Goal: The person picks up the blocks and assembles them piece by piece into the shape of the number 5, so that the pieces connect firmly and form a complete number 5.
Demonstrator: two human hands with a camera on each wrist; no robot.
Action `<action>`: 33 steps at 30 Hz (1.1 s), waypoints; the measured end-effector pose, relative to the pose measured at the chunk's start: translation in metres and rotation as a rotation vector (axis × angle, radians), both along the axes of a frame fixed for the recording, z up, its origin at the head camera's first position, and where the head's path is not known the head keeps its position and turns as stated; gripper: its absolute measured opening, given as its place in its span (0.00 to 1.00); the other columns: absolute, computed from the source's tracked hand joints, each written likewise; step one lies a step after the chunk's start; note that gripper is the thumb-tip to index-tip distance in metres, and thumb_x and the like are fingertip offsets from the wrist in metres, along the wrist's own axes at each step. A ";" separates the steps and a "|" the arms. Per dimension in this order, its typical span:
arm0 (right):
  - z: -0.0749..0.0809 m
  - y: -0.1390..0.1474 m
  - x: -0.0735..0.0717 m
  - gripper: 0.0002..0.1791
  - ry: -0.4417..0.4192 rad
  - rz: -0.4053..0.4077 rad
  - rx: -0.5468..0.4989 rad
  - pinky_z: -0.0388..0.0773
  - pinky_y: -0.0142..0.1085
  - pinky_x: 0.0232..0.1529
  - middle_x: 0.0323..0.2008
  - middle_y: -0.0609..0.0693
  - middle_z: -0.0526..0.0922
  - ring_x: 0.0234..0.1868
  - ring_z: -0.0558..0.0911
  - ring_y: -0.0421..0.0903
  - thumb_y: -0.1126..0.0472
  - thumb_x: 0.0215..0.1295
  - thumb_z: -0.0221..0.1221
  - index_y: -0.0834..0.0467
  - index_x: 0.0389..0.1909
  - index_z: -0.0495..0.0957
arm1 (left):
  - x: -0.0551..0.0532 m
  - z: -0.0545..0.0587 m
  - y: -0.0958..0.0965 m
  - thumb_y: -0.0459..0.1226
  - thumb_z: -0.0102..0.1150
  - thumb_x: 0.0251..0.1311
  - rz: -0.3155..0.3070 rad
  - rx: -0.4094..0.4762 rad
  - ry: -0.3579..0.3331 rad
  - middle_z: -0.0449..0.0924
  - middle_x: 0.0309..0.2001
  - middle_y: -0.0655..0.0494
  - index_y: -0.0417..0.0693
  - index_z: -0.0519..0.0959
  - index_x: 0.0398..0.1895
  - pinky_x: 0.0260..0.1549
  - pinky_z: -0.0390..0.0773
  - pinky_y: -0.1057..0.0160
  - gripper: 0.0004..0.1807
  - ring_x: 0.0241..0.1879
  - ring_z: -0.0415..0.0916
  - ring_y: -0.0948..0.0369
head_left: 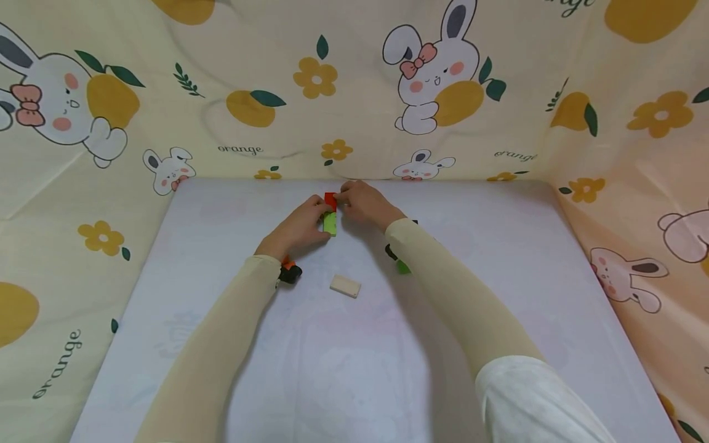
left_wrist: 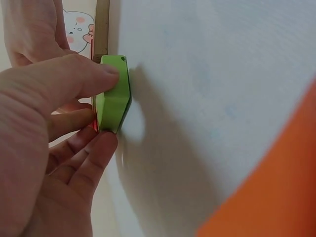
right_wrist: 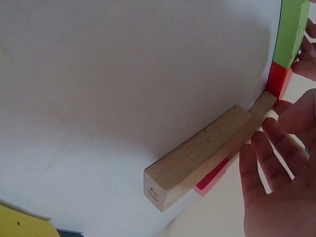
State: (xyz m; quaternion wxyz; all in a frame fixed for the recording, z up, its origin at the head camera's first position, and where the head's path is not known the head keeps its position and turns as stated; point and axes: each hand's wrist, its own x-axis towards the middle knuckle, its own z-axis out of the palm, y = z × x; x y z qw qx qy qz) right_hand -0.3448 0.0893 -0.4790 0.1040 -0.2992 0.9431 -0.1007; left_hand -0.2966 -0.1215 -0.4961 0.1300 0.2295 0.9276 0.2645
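Near the back of the table, a green block adjoins a red block. My left hand pinches the green block, with the thumb across its face and fingertips at its lower end in the left wrist view. My right hand touches the end beside the red block. In the right wrist view, a wooden block with a marking on its end lies along a wooden piece leading to the red block, close to that hand's extended fingers. A pinkish-red piece shows beneath it.
A pale wooden block lies nearer me on the white table. Orange and black shapes show by my left wrist; a green piece is partly hidden by my right forearm. A yellow piece sits at the right wrist view's corner.
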 end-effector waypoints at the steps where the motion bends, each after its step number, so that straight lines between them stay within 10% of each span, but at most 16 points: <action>1: 0.000 0.000 0.000 0.26 -0.001 0.000 -0.002 0.67 0.45 0.73 0.69 0.57 0.76 0.70 0.72 0.55 0.64 0.79 0.54 0.55 0.75 0.78 | 0.000 0.000 0.000 0.39 0.76 0.65 0.003 -0.001 -0.002 0.69 0.64 0.47 0.37 0.78 0.69 0.65 0.74 0.54 0.32 0.58 0.71 0.52; 16: 0.002 0.000 0.002 0.26 0.001 0.005 -0.003 0.67 0.45 0.73 0.68 0.57 0.77 0.69 0.73 0.55 0.64 0.79 0.56 0.56 0.75 0.78 | 0.011 0.006 -0.007 0.41 0.70 0.70 -0.028 -0.008 0.081 0.67 0.75 0.47 0.42 0.77 0.75 0.75 0.65 0.50 0.32 0.73 0.66 0.49; 24: 0.001 0.000 0.000 0.26 0.021 0.020 0.017 0.67 0.46 0.74 0.69 0.57 0.76 0.70 0.72 0.56 0.64 0.78 0.57 0.56 0.75 0.78 | 0.027 0.006 -0.013 0.41 0.59 0.77 -0.167 -0.156 0.138 0.58 0.84 0.44 0.42 0.75 0.77 0.78 0.60 0.47 0.29 0.82 0.57 0.47; 33: 0.001 0.001 0.003 0.25 0.015 0.021 0.005 0.67 0.47 0.74 0.69 0.58 0.76 0.70 0.72 0.56 0.64 0.79 0.57 0.57 0.74 0.79 | 0.022 0.010 -0.004 0.42 0.65 0.75 -0.172 -0.218 0.098 0.67 0.79 0.43 0.40 0.79 0.73 0.75 0.65 0.48 0.27 0.77 0.66 0.46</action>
